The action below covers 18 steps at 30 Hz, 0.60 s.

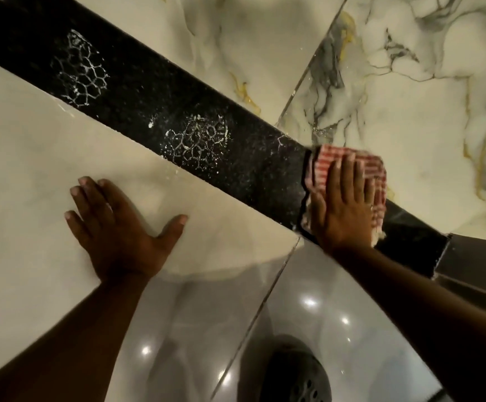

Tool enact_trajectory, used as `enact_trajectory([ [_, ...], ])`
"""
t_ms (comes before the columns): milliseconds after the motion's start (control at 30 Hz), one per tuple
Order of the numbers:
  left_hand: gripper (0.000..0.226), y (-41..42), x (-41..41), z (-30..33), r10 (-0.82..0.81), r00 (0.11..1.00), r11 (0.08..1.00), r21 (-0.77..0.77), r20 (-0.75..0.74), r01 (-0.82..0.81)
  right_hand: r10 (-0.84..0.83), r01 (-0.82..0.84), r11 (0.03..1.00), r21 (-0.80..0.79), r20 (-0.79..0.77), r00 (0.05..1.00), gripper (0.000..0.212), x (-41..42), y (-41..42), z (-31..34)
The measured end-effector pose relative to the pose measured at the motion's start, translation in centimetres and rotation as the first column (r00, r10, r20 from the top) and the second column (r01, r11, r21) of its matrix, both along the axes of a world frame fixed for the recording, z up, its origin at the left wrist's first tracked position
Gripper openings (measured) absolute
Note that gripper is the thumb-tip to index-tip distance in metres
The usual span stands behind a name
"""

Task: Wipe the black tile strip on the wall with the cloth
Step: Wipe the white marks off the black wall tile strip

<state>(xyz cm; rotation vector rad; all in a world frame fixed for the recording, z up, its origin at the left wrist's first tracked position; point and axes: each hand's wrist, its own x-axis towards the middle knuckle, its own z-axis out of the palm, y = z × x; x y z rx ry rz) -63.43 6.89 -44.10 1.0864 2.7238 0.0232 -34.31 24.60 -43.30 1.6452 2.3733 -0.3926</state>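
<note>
A black speckled tile strip (137, 91) runs diagonally across the wall from upper left to lower right. Two white honeycomb-patterned smudges (198, 142) and white specks mark it. My right hand (343, 207) lies flat, fingers together, pressing a red-and-white checked cloth (375, 163) against the strip near its lower right end. The cloth sticks out above and beside the fingers. My left hand (114, 224) rests flat with spread fingers on the cream tile below the strip, holding nothing.
Marble-veined cream tiles (410, 91) cover the wall above the strip, plain cream tile (33, 169) below it. A grey frame edge (479, 262) meets the strip's lower right end. Glossy tile below reflects lights and a dark perforated object (297, 375).
</note>
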Motion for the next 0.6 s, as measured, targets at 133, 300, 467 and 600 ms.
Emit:
enact_trajectory([
  [133,0.129,0.2,0.2,0.3,0.007,1.0,1.0,-0.001,0.008,-0.007,0.248,-0.251,0.968,-0.018,-0.09,0.965,0.064,-4.5,-5.6,-0.2],
  [300,0.127,-0.2,0.3,-0.1,-0.003,1.0,1.0,0.002,-0.022,0.003,0.34,-0.34,0.94,0.023,-0.146,0.929,0.065,-10.4,-0.4,-1.2],
  [467,0.129,0.0,0.0,0.0,0.022,1.0,1.0,0.01,0.01,-0.022,0.079,-0.073,0.996,0.06,-0.117,0.99,0.068,-8.9,3.4,-1.3],
  [600,0.13,0.3,0.3,-0.1,0.011,1.0,1.0,0.028,0.008,-0.012,-0.081,0.083,0.997,0.01,-0.097,0.992,0.069,-6.0,-1.1,-0.3],
])
